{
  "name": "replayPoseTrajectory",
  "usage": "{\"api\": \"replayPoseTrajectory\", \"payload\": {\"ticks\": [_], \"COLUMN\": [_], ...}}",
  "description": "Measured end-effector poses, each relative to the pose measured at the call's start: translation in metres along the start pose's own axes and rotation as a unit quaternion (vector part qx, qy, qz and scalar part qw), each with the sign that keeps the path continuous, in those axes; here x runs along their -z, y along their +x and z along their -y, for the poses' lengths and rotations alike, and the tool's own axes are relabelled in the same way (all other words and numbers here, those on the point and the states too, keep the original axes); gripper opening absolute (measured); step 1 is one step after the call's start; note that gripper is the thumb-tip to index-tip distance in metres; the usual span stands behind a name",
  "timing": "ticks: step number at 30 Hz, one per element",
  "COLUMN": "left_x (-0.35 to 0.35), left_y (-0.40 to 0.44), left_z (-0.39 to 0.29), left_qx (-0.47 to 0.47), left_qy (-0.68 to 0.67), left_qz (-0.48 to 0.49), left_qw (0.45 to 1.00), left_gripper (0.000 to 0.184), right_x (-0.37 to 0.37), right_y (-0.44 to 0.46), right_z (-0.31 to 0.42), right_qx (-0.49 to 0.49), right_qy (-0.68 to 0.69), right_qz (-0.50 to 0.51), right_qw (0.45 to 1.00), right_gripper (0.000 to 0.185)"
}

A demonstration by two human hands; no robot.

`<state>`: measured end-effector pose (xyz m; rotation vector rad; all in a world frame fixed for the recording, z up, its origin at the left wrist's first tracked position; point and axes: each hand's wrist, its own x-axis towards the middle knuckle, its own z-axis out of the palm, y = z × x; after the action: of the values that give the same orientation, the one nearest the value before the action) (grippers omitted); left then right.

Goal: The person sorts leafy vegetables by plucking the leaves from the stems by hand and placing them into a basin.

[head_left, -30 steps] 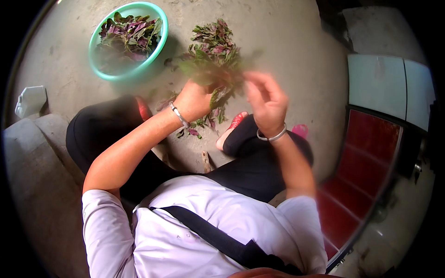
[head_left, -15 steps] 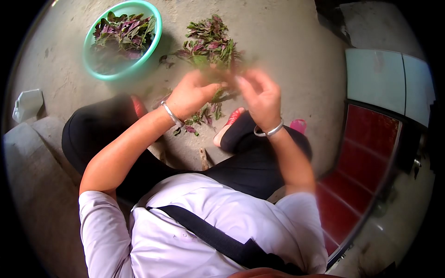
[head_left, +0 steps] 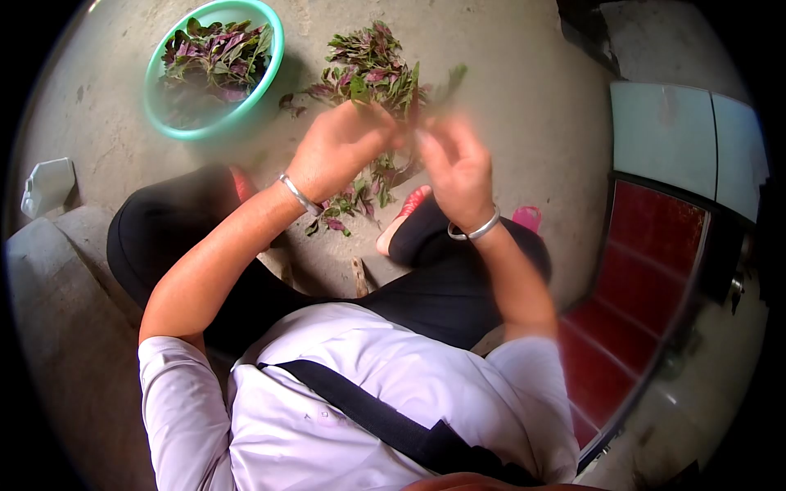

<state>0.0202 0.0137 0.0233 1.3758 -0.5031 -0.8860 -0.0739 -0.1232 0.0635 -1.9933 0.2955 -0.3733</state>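
Note:
Over the floor in front of my knees, my left hand (head_left: 340, 151) and my right hand (head_left: 458, 168) are close together, fingers pinched. Between their fingertips is a leafy amaranth stem (head_left: 415, 98), green and purple, partly smeared by blur. Just beyond my hands lies a pile of purple-green amaranth (head_left: 368, 57) on the floor. A smaller scatter of amaranth leaves (head_left: 352, 204) lies below my hands, partly covered by my left hand and wrist. At the upper left, a turquoise basin (head_left: 274, 69) holds more of the leafy amaranth.
The concrete floor (head_left: 524, 123) spreads around the piles. My bent legs and red footwear (head_left: 415, 200) frame the near side. A pink object (head_left: 526, 218) lies by my right knee. Red tiles (head_left: 647, 245) and pale panels (head_left: 663, 131) stand on the right, a whitish container (head_left: 49, 186) on the left.
My left hand has turned slightly and its fingers have lifted nearer the right hand's fingertips. A green leaf tip now shows above my right hand. The basin and piles stay put.

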Motion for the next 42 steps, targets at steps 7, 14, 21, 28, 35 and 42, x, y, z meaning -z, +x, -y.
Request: {"api": "replayPoseTrajectory", "payload": {"ticks": [7,14,21,28,35,42], "left_x": [-0.003,0.0,-0.004,0.007,0.02,0.004], "left_y": [-0.001,0.001,0.0,0.004,0.002,0.001], "left_z": [0.003,-0.004,-0.007,0.0,0.025,-0.008], "left_qx": [-0.009,-0.024,-0.027,-0.065,0.021,0.171], "left_qy": [-0.021,0.182,0.15,0.321,0.565,0.037], "left_qz": [-0.017,-0.038,-0.052,-0.092,0.031,0.089], "left_qw": [1.0,0.982,0.987,0.94,0.824,0.98], "left_gripper": [0.008,0.01,0.01,0.009,0.038,0.036], "right_x": [0.005,0.01,0.005,0.009,0.015,0.016], "right_y": [0.001,0.005,0.005,0.005,0.007,0.007], "right_z": [-0.005,0.002,-0.016,-0.002,-0.01,-0.008], "right_qx": [-0.059,-0.166,-0.14,-0.235,-0.265,-0.266], "right_qy": [0.066,0.175,0.193,0.235,0.297,0.324], "right_qz": [0.037,0.102,0.143,0.112,0.084,0.056], "right_qw": [0.995,0.965,0.961,0.936,0.914,0.906], "right_gripper": [0.01,0.012,0.013,0.014,0.017,0.02]}}
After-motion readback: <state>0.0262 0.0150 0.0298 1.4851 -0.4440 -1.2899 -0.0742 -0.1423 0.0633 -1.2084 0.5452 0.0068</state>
